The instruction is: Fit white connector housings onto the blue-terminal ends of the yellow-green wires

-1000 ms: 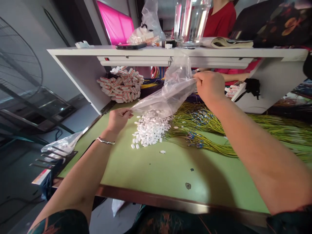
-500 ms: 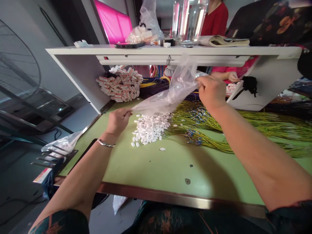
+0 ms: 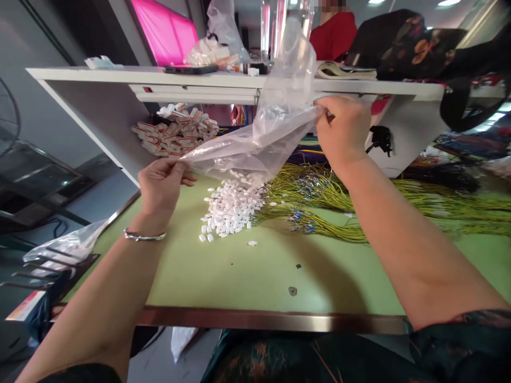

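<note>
A clear plastic bag (image 3: 243,146) is stretched between my two hands above the table. My left hand (image 3: 162,183) pinches its left corner, and my right hand (image 3: 341,127) grips its upper right edge. Some white bits show through the lower part of the bag. Right below it lies a heap of small white plastic connector housings (image 3: 231,210) on the green tabletop, with one loose housing (image 3: 252,243) a little nearer to me. Bundles of yellow-green wires (image 3: 335,229) with blue and metal ends lie to the right of the heap, partly behind my right forearm.
White parts with red-orange stripes (image 3: 171,133) are piled under the white shelf (image 3: 99,76). On the shelf are a dark phone (image 3: 190,69), a filled bag (image 3: 217,53) and folded paper (image 3: 345,71). Metal prongs (image 3: 43,263) stick out at the left edge. A person in red (image 3: 333,34) is behind.
Both hands have raised the bag and drawn its edges farther apart, its top now reaching above the shelf. The view has shifted slightly to the right. The heap looks the same.
</note>
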A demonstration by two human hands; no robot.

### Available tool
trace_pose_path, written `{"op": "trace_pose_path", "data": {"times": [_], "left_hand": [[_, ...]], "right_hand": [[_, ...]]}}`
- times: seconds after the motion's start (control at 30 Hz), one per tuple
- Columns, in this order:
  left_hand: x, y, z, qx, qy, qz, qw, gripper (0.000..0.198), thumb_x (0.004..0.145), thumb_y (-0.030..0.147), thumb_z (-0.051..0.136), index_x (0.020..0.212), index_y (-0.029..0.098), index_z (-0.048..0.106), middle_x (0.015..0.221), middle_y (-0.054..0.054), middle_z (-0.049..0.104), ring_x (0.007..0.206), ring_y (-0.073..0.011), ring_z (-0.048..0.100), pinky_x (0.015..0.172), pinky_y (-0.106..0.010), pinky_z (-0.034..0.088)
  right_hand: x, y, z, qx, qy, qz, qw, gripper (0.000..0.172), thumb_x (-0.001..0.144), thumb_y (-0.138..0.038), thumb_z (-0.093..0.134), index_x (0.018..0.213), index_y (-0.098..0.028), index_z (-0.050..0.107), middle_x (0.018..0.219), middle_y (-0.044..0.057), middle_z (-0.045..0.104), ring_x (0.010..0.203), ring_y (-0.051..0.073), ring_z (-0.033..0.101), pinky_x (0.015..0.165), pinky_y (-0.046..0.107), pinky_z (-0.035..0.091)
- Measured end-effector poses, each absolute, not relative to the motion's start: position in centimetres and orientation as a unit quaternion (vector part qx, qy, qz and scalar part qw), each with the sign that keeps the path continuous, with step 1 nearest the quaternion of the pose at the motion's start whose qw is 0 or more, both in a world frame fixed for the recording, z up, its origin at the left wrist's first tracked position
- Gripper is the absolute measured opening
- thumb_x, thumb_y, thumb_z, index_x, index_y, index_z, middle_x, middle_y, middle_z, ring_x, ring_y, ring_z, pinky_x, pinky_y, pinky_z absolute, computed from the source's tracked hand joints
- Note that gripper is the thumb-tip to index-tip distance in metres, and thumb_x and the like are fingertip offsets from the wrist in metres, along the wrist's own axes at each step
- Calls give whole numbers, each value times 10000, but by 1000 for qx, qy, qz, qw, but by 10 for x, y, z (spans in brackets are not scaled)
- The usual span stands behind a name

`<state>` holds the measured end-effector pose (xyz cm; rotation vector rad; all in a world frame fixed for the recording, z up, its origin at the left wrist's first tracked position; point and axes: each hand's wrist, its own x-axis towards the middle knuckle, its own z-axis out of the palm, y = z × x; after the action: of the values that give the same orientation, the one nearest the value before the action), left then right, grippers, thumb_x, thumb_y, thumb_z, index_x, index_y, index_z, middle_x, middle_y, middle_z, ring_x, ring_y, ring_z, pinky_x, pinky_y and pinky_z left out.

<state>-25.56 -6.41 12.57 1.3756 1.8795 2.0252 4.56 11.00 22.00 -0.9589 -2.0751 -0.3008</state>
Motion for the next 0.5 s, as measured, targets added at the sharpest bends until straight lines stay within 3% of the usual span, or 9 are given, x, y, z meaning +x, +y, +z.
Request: {"op": "trace_pose_path", "data": {"times": [0.13,0.2,0.37,0.5], "left_hand": [[-260,-64,124,390,584,687,187,97,869,194,520,795,134,535,601,32,628,520,-91,623,513,-189,511],[-264,-63,120,371,573,697,220,117,893,196,491,798,140,531,629,17,657,555,-87,640,529,-170,504],[-264,-63,106,299,578,713,260,181,905,141,440,765,149,555,607,8,672,629,-95,659,642,-199,541],[-268,-67,89,269,584,691,330,170,873,142,483,724,183,555,641,28,679,676,-97,657,710,-224,558]], "right_hand": [[38,101,229,-402,-840,-123,342,385,891,-410,375,1118,-231,628,945,119,677,1022,318,523,753,406,370],[34,93,239,-401,-845,-133,327,380,899,-389,365,1138,-220,607,1001,122,662,1053,309,517,747,388,381],[22,69,274,-332,-883,-138,302,301,897,-295,386,1082,-278,623,1030,53,656,1081,243,513,758,326,393],[10,48,303,-219,-926,-123,282,257,873,-221,433,999,-245,655,1022,13,660,1018,193,529,804,296,376]]}}
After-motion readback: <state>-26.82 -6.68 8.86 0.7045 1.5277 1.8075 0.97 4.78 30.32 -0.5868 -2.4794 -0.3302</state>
